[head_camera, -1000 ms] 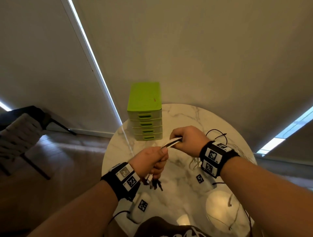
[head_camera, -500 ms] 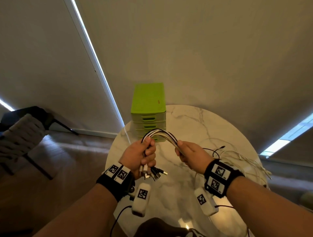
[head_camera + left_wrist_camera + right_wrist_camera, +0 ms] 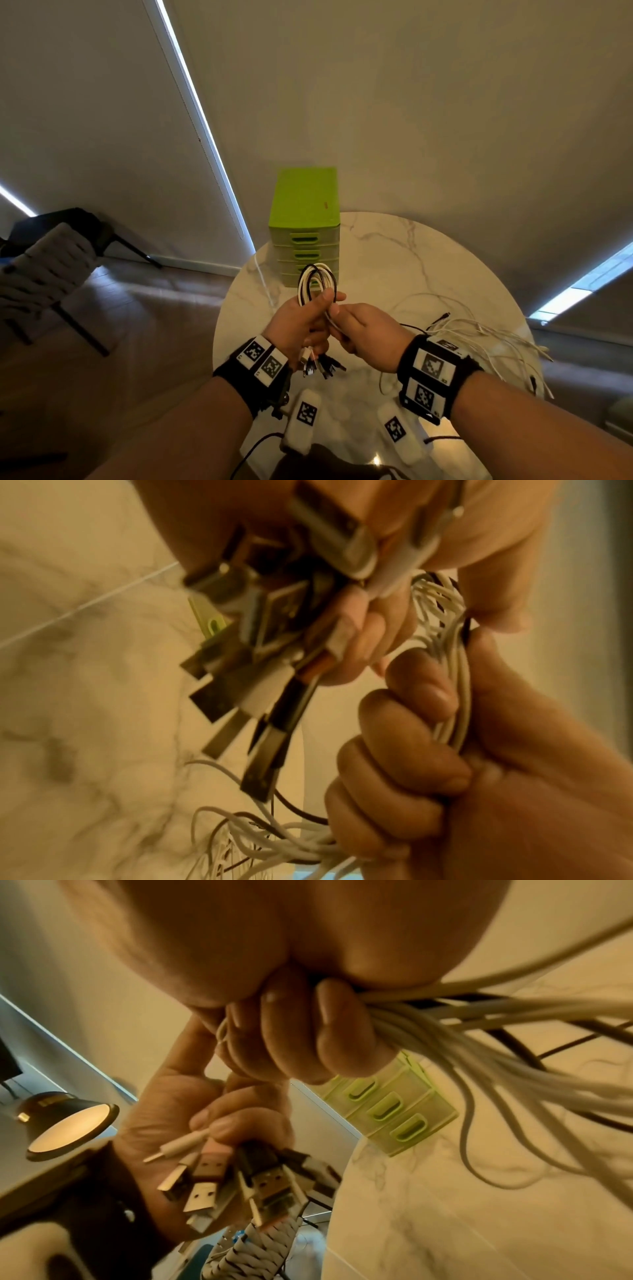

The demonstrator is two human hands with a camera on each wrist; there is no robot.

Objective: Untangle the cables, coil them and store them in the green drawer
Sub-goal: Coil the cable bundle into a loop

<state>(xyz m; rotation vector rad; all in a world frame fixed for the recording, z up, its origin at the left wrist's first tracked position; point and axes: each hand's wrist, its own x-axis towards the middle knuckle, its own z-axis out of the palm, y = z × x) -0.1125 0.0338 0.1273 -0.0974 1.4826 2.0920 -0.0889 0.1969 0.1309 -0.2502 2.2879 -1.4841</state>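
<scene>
the left hand (image 3: 301, 325) holds its grip curled round a bundle of white and black cables (image 3: 317, 282), folded into a loop that stands above the fist, with the plugs (image 3: 320, 366) hanging below it. the right hand (image 3: 363, 330) pinches the same cables just beside the left; which strand is hard to tell. loose cables (image 3: 486, 337) trail across the marble counter (image 3: 428, 260). the green drawer unit (image 3: 305, 219) stands at the far edge, its drawers closed.

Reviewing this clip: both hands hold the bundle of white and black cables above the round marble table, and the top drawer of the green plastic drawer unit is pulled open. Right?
Not quite. The green plastic drawer unit has every visible drawer shut, as the head view shows. The rest holds: left hand and right hand both hold the bundle of white and black cables above the round marble table.
</scene>
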